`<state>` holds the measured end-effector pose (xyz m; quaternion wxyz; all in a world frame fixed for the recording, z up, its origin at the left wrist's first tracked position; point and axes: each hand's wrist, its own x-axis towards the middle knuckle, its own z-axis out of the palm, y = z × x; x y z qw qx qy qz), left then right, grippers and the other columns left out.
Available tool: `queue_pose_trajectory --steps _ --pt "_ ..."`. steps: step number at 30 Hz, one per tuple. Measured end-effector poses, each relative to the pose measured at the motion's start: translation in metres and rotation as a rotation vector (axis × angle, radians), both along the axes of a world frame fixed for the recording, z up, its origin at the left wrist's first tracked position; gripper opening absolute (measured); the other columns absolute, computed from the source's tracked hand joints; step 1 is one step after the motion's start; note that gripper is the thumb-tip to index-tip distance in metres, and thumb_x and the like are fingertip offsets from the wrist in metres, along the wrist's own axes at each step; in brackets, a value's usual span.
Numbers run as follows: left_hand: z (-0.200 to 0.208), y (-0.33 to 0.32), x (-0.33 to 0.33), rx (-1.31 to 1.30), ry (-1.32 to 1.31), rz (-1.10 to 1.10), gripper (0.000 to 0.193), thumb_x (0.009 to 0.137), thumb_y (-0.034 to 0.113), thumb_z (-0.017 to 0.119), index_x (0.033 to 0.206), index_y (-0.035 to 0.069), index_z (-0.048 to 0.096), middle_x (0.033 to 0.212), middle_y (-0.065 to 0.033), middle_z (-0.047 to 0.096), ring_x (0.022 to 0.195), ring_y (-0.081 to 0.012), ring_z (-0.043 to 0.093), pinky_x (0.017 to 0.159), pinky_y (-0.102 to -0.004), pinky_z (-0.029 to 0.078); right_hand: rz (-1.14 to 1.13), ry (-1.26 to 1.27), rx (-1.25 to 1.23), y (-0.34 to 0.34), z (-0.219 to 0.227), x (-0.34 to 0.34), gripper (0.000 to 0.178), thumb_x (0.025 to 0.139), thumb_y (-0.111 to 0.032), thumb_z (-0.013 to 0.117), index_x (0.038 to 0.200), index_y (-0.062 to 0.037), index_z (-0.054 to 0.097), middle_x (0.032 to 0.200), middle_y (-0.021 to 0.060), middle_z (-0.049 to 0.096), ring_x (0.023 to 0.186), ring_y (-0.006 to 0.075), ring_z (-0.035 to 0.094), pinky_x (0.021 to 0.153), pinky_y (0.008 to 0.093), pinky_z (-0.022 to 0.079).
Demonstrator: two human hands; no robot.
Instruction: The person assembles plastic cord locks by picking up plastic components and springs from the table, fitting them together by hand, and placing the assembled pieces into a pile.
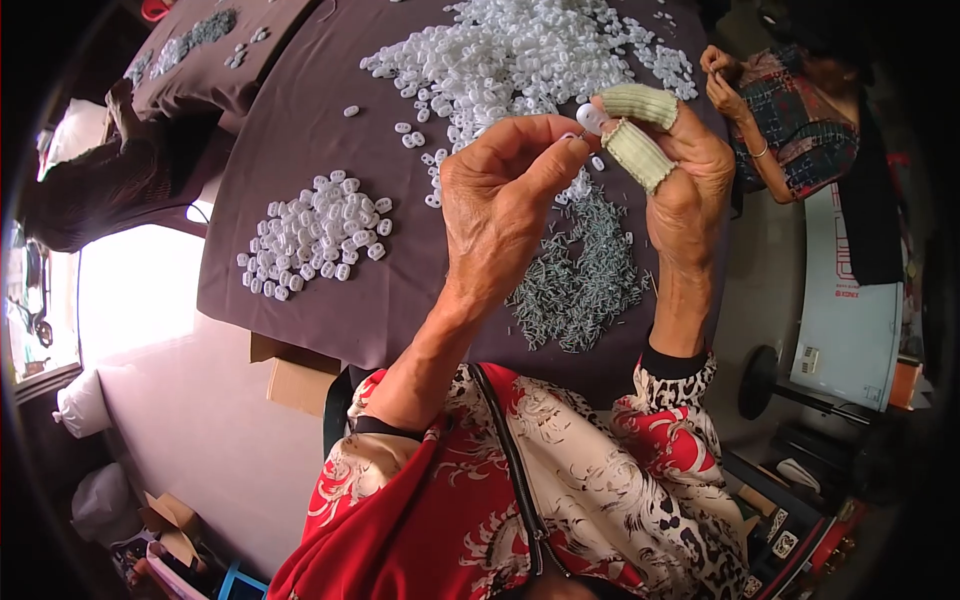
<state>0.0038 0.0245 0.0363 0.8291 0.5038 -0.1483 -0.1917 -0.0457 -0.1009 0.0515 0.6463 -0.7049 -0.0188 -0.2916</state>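
In front of me, above the table, my two hands meet at a small white oval plastic piece [591,118]. My right hand [685,165] is closed on this piece between thumb and forefinger; both fingers wear pale green ribbed covers [640,155]. My left hand [505,190] is pinched shut against the piece's near left side, on something too small to make out. Beneath and between my wrists lies a heap of small grey metal screws or pins [580,285]. Beyond my hands spreads a large pile of white plastic pieces [520,55].
A smaller heap of white pieces [315,235] sits at the left of the brown-covered table [330,120]. Another person's hands [725,80] are raised at the right. A second table [215,75] stands at the far left. A cardboard box [297,385] is below the near edge.
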Motion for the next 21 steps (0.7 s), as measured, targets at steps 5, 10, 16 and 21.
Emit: queue_pose_trajectory --steps 5,10,16,21 --pt "-0.0010 0.0003 0.0008 -0.028 0.002 -0.003 0.017 0.075 0.006 0.065 0.088 -0.003 0.062 0.073 -0.0056 0.063 0.063 -0.0096 0.055 0.063 -0.0209 0.044 -0.031 0.000 -0.037 0.0043 0.0031 -0.0001 0.023 0.077 0.004 0.051 0.097 0.0016 0.061 0.087 0.0069 0.064 0.080 0.0099 0.059 0.071 0.0208 0.048" --pt "-0.0036 0.0012 0.0015 0.003 -0.024 -0.015 0.016 0.078 0.007 0.062 0.090 -0.004 0.062 0.077 -0.0039 0.063 0.068 -0.0054 0.054 0.061 -0.0179 0.043 0.006 -0.010 -0.017 0.0014 0.0016 -0.0009 0.022 0.077 0.004 0.051 0.097 0.0014 0.061 0.087 0.0062 0.064 0.080 0.0092 0.059 0.071 0.0203 0.047" --pt "-0.0053 -0.0018 0.0017 -0.010 -0.033 -0.012 0.015 0.077 0.007 0.063 0.089 -0.003 0.063 0.074 -0.0026 0.062 0.063 -0.0056 0.052 0.059 -0.0179 0.042 -0.003 0.003 -0.071 -0.0012 0.0009 -0.0016 0.022 0.077 0.003 0.053 0.097 0.0017 0.061 0.087 0.0080 0.064 0.080 0.0110 0.060 0.071 0.0216 0.048" --pt "-0.0071 -0.0021 0.0029 -0.034 -0.019 -0.009 0.016 0.076 0.007 0.065 0.089 -0.003 0.063 0.074 -0.0044 0.063 0.064 -0.0073 0.054 0.060 -0.0194 0.045 -0.008 -0.020 -0.086 -0.0019 -0.0004 -0.0011 0.020 0.077 0.001 0.054 0.095 0.0012 0.061 0.086 0.0082 0.064 0.081 0.0109 0.060 0.071 0.0217 0.048"
